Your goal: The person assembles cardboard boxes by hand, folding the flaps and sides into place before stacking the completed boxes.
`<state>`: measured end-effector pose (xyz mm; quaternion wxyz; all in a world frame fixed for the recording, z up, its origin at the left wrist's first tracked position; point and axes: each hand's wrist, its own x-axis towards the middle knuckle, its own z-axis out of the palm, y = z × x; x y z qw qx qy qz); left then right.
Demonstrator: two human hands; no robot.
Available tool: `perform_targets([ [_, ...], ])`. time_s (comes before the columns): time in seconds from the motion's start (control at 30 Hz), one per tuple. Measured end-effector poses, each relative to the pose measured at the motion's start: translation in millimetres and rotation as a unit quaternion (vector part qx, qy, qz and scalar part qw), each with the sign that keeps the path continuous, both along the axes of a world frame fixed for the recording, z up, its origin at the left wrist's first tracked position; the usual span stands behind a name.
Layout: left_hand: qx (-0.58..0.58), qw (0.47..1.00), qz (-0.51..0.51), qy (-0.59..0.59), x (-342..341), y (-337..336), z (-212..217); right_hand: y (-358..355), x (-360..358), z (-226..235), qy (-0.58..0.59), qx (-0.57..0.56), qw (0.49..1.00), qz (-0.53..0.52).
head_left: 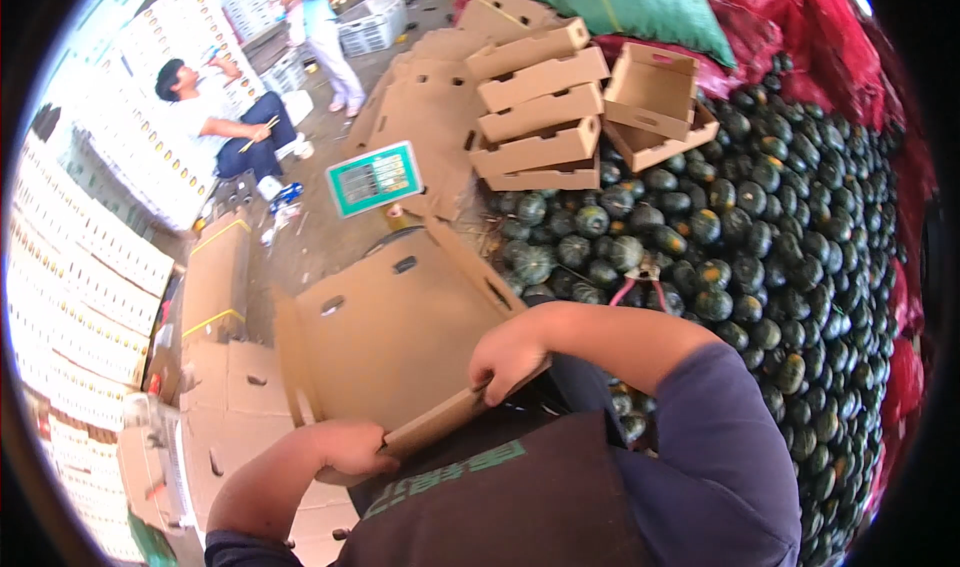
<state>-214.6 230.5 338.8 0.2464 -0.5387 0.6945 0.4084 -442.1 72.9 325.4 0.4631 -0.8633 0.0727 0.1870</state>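
Note:
In front of my torso is a brown cardboard box [400, 312], partly folded, with a broad flat base, raised side walls and oval hand slots. My left hand [350, 449] is closed on the left end of its near wall. Further right along that same wall, my right hand [510, 355] grips the edge, fingers curled over it. The near wall stands tilted up between the two hands. Part of each hand's fingers is hidden behind the cardboard.
A large heap of dark green squashes [760, 237] fills the right, with a pink-handled tool [640, 279] on it. Beyond the box are a green-framed scale display [375, 179] and stacked cardboard trays [540, 107]. Flattened cardboard [235, 407] lies left. Two people are further back.

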Motion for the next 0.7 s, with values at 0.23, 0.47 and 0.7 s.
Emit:
perform_targets([
  [0.23,-0.219,0.873,0.295,0.321,74,15,-11,-35,-52,-57,-0.365,0.280,0.575,-0.677],
  [0.47,-0.314,0.542,0.484,0.611,48,6,-76,-22,15,-50,-0.408,0.635,0.446,-0.482],
  [0.7,-0.472,0.491,0.619,0.392,157,10,-94,-57,-2,-34,-0.514,0.515,0.482,-0.488],
])
